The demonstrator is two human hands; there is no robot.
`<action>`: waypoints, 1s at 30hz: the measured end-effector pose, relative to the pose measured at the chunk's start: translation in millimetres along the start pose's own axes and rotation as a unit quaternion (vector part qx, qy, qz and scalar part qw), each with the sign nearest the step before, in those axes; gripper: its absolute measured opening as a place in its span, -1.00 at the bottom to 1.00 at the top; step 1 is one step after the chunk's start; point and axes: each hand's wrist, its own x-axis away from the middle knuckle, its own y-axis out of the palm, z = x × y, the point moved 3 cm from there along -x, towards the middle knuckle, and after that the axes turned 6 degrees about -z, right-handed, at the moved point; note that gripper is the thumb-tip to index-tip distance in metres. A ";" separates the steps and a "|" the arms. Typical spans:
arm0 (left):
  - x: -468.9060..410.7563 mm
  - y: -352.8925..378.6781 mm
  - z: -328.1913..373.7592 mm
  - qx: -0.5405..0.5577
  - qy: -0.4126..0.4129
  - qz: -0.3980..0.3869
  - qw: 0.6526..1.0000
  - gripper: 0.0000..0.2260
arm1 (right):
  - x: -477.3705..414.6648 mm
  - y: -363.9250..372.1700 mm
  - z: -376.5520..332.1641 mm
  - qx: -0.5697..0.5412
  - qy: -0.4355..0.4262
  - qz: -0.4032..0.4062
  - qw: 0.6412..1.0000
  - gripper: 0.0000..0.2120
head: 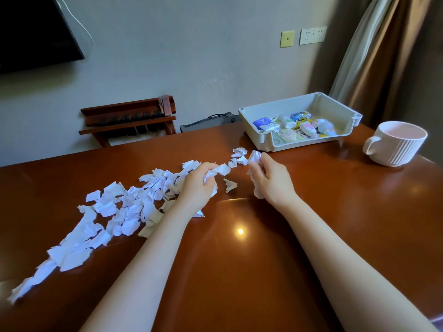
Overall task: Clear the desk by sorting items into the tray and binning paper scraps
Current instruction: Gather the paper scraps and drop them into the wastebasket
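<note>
- Step: gathering paper scraps; tray beyond right hand already holds the small items.
- Left hand and right hand each clutch crumpled scraps.
- Most scraps lie left of left hand.
- Next: likely scoop more, then bin; no bin visible.

On the tabletop, a band of paper scraps runs from 8 o'clock at the near left edge to 12 o'clock at the middle. The left hand and right hand sit side by side at the band's far end, each with scraps in its fingers, one loose scrap lying between them. The tray stands at 1 o'clock, just behind the last scraps, with small items in it. A mug stands at 2 o'clock, right of the tray and apart from it. Behind the tabletop at 11 o'clock, a rack stands against the wall.
</note>
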 end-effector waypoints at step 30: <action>88.8 25.8 107.7 0.187 0.163 0.072 0.966 -0.68 | 111.2 -94.9 -35.2 -0.098 -0.013 0.156 0.983 -0.74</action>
